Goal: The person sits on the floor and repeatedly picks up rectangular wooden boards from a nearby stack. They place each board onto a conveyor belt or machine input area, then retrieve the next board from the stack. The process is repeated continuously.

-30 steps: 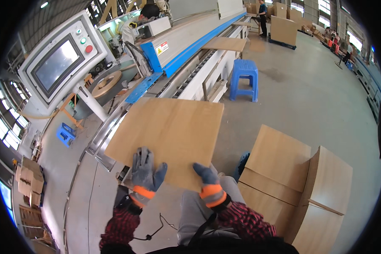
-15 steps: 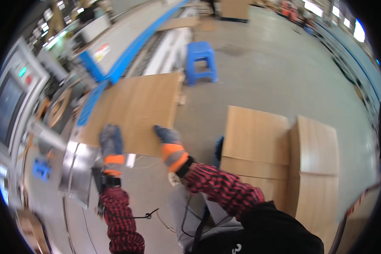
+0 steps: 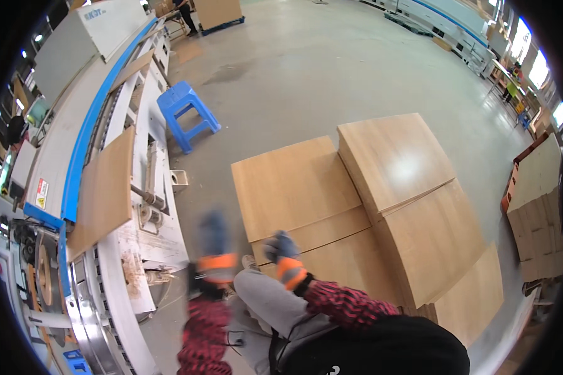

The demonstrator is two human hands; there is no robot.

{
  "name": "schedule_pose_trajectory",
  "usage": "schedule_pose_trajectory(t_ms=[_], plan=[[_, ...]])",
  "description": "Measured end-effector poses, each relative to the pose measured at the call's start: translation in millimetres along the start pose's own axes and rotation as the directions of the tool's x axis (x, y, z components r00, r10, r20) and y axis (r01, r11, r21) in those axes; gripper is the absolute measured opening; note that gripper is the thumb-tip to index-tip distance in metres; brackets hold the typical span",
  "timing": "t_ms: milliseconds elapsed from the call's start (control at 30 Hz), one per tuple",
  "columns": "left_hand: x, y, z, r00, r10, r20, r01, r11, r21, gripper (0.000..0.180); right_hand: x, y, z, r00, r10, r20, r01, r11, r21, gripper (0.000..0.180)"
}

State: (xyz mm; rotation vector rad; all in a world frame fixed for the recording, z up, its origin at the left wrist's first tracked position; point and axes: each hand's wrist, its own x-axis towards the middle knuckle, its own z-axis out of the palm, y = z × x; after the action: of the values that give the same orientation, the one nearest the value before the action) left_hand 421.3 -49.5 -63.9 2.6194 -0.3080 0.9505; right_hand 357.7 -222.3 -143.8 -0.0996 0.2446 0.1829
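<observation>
My left hand (image 3: pixel 214 240), in a blue-grey glove with an orange cuff, is in the air between the machine and the stacked panels. Motion smears its fingers, so their pose cannot be made out. My right hand (image 3: pixel 283 250), gloved alike, is over the near left part of a low stack of wood-grain panels (image 3: pixel 297 187). Its fingers are loosely bent and apart, and nothing shows in them; whether it touches the stack I cannot tell. A single wood-grain panel (image 3: pixel 109 190) lies on the machine's infeed at left, apart from both hands.
A long machine (image 3: pixel 150 134) with a blue rail runs along the left. Beside it stands a blue plastic stool (image 3: pixel 187 115). A taller panel stack (image 3: pixel 397 162) adjoins the low one, and more stacked boards (image 3: pixel 538 219) stand at far right. A person (image 3: pixel 186 15) is in the distance.
Both hands have let go of the panel and moved right, toward the stacks. The panel now lies farther along the machine. My view has turned to the right.
</observation>
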Motion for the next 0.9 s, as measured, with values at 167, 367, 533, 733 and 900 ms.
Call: schedule_pose_trajectory(t_ms=[167, 367, 533, 733, 900], plan=[[-25.9, 270.3, 194.3, 0.371, 0.084, 0.925, 0.759, 0.547, -0.354, 0.048, -83.4, -111.2, -67.5, 0.717, -0.366, -0.594, -0.022, 0.839, -0.544, 0.017], [-55.1, 360.4, 245.2, 0.231, -0.070, 0.970, 0.972, -0.037, -0.234, 0.056, -120.8, -163.6, -70.4, 0.436, -0.418, -0.797, -0.098, 0.858, -0.504, 0.016], [-25.1, 342.8, 207.4, 0.209, -0.119, 0.971, 0.967, -0.121, -0.223, 0.037, -134.0, -180.8, -25.8, 0.536, -0.714, -0.449, 0.198, 0.624, -0.756, 0.016], [-14.8, 252.1, 163.9, 0.127, 0.040, 0.991, 0.987, -0.106, -0.123, 0.034, -79.8, -367.5, 31.8, -0.096, -0.955, 0.281, 0.172, -0.294, -0.940, 0.029], [-22.0, 212.6, 156.6, 0.530, -0.226, 0.817, 0.845, 0.218, -0.488, 0.053, -60.2, -446.5, -26.1, 0.152, -0.984, 0.088, -0.764, -0.174, -0.621, 0.051]])
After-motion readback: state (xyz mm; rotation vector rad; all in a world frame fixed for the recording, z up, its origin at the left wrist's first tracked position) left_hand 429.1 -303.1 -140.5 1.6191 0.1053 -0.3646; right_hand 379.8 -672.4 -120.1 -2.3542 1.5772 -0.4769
